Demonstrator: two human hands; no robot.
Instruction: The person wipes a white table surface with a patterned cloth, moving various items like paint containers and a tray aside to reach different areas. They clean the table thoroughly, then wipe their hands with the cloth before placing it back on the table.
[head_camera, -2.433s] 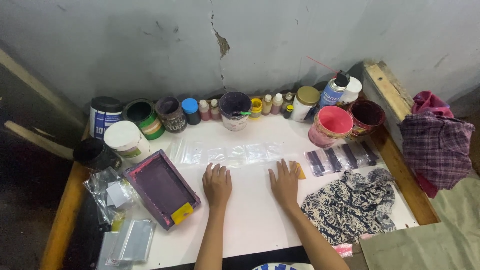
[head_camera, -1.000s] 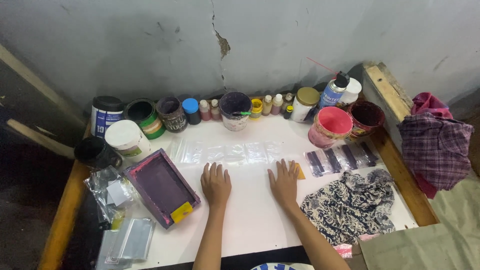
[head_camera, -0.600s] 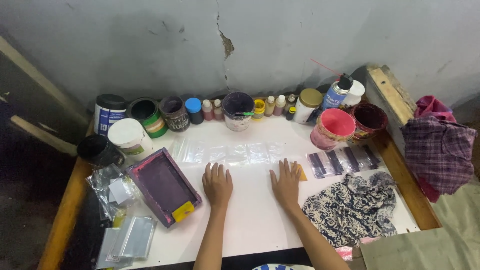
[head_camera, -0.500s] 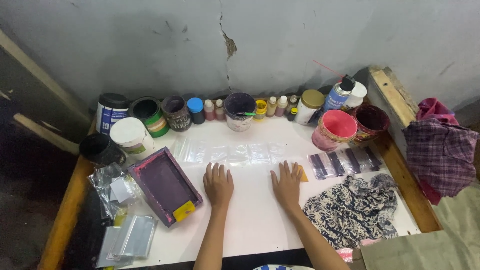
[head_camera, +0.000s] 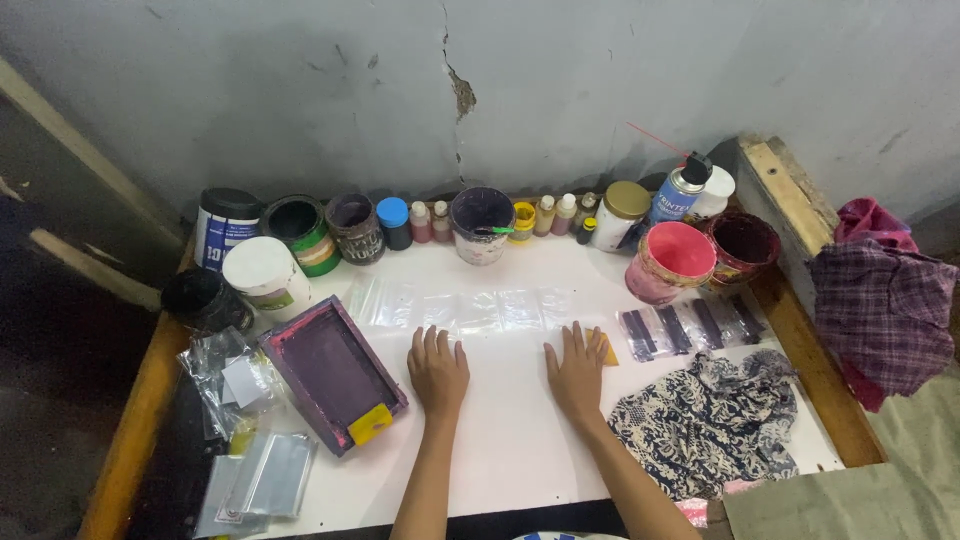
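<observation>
Both of my hands lie flat, palms down, on the white tabletop (head_camera: 500, 440). My left hand (head_camera: 437, 368) rests just below a row of several small clear plastic bags (head_camera: 470, 308) laid side by side. My right hand (head_camera: 578, 368) lies to the right of it, its fingers touching a small yellow-orange squeegee piece (head_camera: 606, 348). Neither hand holds anything. A small purple-stained wooden screen frame (head_camera: 332, 370) with a yellow tag at its corner sits to the left of my left hand.
Several ink tubs, small bottles and a spray can (head_camera: 678, 190) line the wall. A pink tub (head_camera: 668, 262) and dark strips in clear bags (head_camera: 685, 325) are at right, above a patterned cloth (head_camera: 712, 420). More bags (head_camera: 250, 475) lie at front left. A plaid cloth (head_camera: 885, 305) hangs off the right.
My hands have stayed flat in the same spot. Only the view has shifted slightly, so everything sits a little lower and to the right in the picture.
</observation>
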